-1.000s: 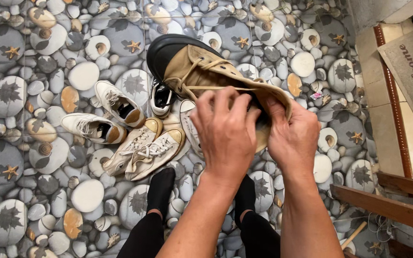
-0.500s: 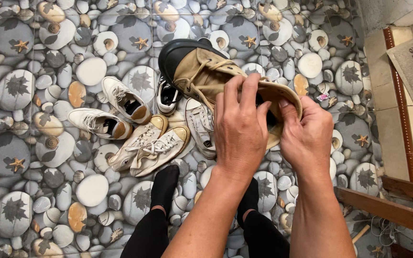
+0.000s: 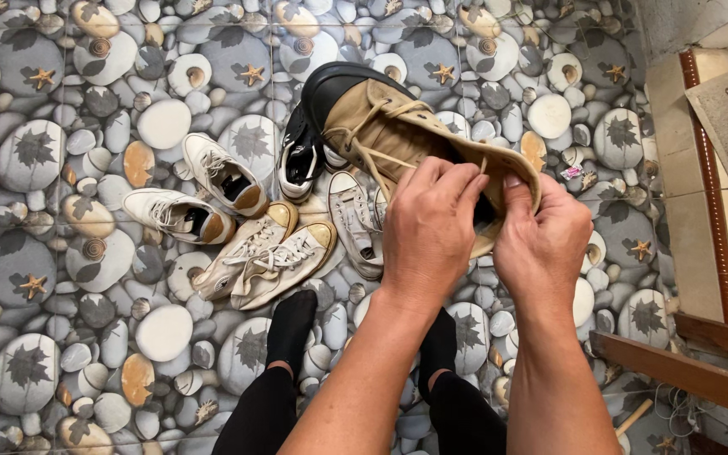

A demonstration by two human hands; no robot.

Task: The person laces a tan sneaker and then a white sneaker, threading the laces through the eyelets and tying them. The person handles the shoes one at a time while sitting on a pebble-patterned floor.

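head view: two hands [image 3: 431, 232] [image 3: 541, 244] grip one tan boot [image 3: 381, 126]; six sneakers [image 3: 280, 257] below.

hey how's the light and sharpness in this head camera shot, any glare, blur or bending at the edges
Head view: soft, even daylight, with only faint shadows under the pile of pale sneakers; a slight sheen on the glossy pebble-print floor near the top edge, no harsh glare; the tan boot, left hand and right hand look sharp, no motion blur; mild wide-angle bending toward the corners.

Tan boot [image 3: 398, 135] held up over the floor

Canvas high-top, black rubber toe pointing away; tan laces loose — collar pulled open at the near end; tilted, sole down.
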